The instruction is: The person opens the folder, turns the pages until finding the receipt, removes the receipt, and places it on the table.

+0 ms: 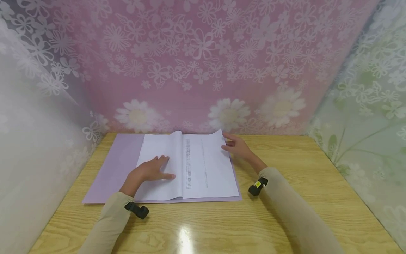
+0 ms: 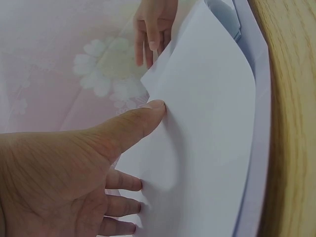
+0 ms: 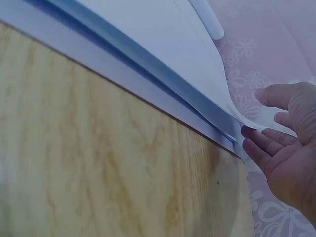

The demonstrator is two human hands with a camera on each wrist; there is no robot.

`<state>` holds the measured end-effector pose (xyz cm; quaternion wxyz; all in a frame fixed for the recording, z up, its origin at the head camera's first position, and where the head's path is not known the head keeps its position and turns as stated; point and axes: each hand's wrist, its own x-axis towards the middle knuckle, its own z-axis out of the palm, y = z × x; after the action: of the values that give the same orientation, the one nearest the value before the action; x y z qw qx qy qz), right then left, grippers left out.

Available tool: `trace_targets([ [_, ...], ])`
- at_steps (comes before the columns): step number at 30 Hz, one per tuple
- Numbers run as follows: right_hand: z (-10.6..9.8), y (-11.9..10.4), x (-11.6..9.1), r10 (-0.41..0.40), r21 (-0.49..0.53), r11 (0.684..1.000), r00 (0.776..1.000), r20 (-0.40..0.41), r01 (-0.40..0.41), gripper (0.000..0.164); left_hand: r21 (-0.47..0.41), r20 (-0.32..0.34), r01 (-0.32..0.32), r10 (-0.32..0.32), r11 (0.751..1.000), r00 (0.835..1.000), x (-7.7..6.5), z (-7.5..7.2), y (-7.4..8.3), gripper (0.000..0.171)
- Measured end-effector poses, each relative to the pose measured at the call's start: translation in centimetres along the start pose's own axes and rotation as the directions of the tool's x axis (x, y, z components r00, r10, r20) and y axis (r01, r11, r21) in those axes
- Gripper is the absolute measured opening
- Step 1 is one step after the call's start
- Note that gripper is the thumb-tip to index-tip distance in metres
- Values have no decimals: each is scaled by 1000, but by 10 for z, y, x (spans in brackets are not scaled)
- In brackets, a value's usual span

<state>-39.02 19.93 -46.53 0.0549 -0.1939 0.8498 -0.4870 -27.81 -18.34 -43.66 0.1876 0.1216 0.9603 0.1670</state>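
Observation:
A lilac folder (image 1: 125, 151) lies spread on the table, with white sheets inside it. My left hand (image 1: 152, 170) rests on the left-hand sheet (image 1: 171, 190), which bulges up along the fold; its thumb and fingers are spread in the left wrist view. At the far right corner of the printed sheet (image 1: 215, 165), my right hand (image 1: 238, 146) touches the raised edge. The right wrist view has this hand's fingers (image 3: 266, 148) fairly straight against the lifted corner, the thumb apart from the paper. Columns of small print run down the right-hand sheet.
The wooden table (image 1: 269, 218) meets a pink floral backdrop (image 1: 203, 70) just behind the folder. Pale floral panels stand at the left (image 1: 35, 141) and right (image 1: 374, 141). Each wrist wears a small black device.

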Motion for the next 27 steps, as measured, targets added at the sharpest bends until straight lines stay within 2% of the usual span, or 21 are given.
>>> trace_targets([
  [10, -1, -3, 12, 46, -45, 998, 999, 11, -46, 63, 3, -2, -4, 4, 1000, 1000, -1, -1, 2, 102],
  [18, 0, -9, 15, 52, -74, 996, 998, 22, -50, 58, 4, 1, -6, 6, 1000, 1000, -1, -2, 2, 102],
  [21, 1, -10, 15, 43, -84, 996, 999, 32, -40, 57, 2, 2, -1, 1, 1000, 1000, -1, -2, 2, 102],
  [27, 3, -7, 17, -21, -139, 990, 998, 52, 28, 56, -3, 0, 4, -4, 1000, 1000, -2, -2, 2, 102],
])
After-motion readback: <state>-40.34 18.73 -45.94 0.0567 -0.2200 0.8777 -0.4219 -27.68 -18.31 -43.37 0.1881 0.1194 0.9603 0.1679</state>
